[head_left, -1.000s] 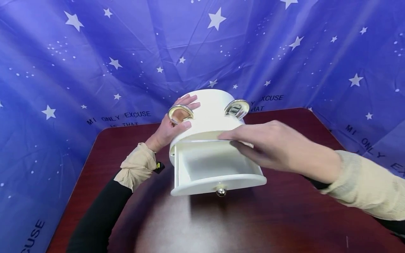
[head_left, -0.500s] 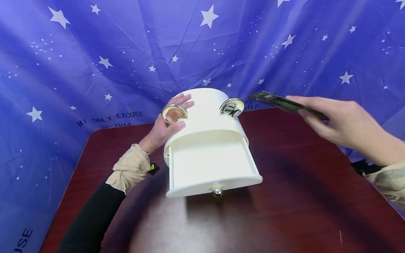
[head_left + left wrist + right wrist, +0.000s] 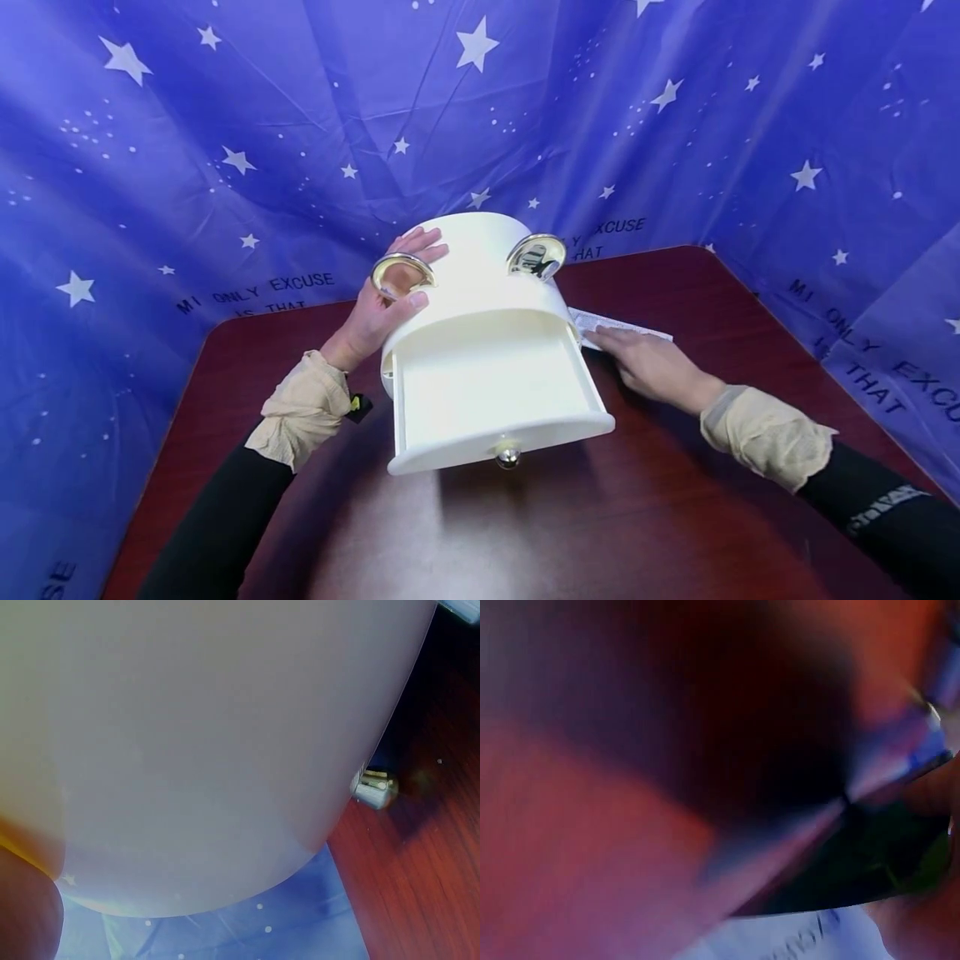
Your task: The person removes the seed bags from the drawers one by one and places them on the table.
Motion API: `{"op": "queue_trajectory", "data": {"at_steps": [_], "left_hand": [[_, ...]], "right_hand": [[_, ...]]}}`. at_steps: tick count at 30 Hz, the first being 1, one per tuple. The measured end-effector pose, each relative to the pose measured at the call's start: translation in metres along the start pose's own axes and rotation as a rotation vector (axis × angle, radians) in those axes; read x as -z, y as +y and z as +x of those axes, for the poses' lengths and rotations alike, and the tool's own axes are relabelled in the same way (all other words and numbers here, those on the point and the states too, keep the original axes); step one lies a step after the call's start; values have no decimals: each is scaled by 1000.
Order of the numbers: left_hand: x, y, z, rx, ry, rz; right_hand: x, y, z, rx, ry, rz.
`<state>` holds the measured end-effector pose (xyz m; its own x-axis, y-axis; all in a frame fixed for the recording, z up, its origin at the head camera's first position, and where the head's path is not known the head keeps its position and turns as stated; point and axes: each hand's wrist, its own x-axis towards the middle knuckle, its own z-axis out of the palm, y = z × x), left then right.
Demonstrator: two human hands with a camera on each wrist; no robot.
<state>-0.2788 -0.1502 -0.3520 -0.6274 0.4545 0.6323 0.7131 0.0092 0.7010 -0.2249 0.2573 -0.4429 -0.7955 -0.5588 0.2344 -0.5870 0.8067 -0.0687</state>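
Note:
A white rounded box [image 3: 480, 250] with two shiny gold ear-like discs stands on the table. Its drawer [image 3: 487, 392], with a round metal knob [image 3: 507, 457], is pulled out, and I see nothing in it. My left hand [image 3: 382, 308] rests spread on the box's left side, thumb and fingers either side of the left disc [image 3: 401, 275]. To the right of the box, my right hand [image 3: 660, 367] holds a flat packet [image 3: 633, 326], its pale printed face showing. The right wrist view, blurred, shows the packet's dark green side [image 3: 855, 862] between thumb and fingers.
The dark red-brown table [image 3: 675, 533] extends around the box. Behind and at both sides hangs a blue curtain [image 3: 360, 100] with white stars and lettering.
My right hand lifted the packet out from the drawer area, swung it right, then lowered it beside the box. The left hand stays on the box; the drawer remains out.

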Motion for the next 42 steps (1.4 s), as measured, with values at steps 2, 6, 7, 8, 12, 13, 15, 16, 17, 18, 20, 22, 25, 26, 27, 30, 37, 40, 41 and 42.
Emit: {"op": "queue_trajectory", "data": {"at_steps": [2,6,7,8,12,13,15,16,17,18,20,22,25,26,27,30,37,40,41,42], "left_hand": [[0,0,1,-3,-6,11],[0,-1,3,-1,-8,23],[1,-1,4,-1,-7,26],[1,-1,3,-1,-7,28],[2,-1,-1,18,-3,40],[2,-1,-2,22,-2,38],[1,-1,-6,35,2,37],[1,0,-7,38,3,39],[1,0,-9,40,5,38],[1,-1,-10,43,4,34],[1,-1,-11,47,3,32],[2,-2,-10,45,1,30],[2,-4,-6,32,-5,34],[2,-4,-5,27,-6,37],[2,-4,-3,21,-9,40],[2,-4,-4,24,-12,45],[2,-4,0,-1,-3,50],[2,-4,1,-6,3,45],[2,-5,0,-5,4,43],[2,-5,0,-4,5,40]], "right_hand": [[-12,-2,0,8,-2,-13],[-20,-6,2,-36,-33,-26],[-21,-7,3,-45,-39,-27],[-21,-7,4,-54,-44,-28],[-24,-9,4,-101,-71,-12],[-25,-9,3,-113,-80,-7],[-28,-10,0,-137,-96,-3],[-29,-10,-2,-145,-100,-1],[-30,-10,-3,-148,-100,0],[-30,-10,-4,-146,-94,3],[-29,-10,-4,-133,-44,34],[-22,-12,-2,-105,57,66],[1,-19,7,-55,260,129],[12,-24,11,-46,319,157],[25,-31,15,-42,363,191],[60,-57,25,-15,461,319],[120,-123,37,517,699,416],[124,-148,35,826,710,251],[123,-154,32,908,697,192],[122,-160,30,969,682,126]]}}
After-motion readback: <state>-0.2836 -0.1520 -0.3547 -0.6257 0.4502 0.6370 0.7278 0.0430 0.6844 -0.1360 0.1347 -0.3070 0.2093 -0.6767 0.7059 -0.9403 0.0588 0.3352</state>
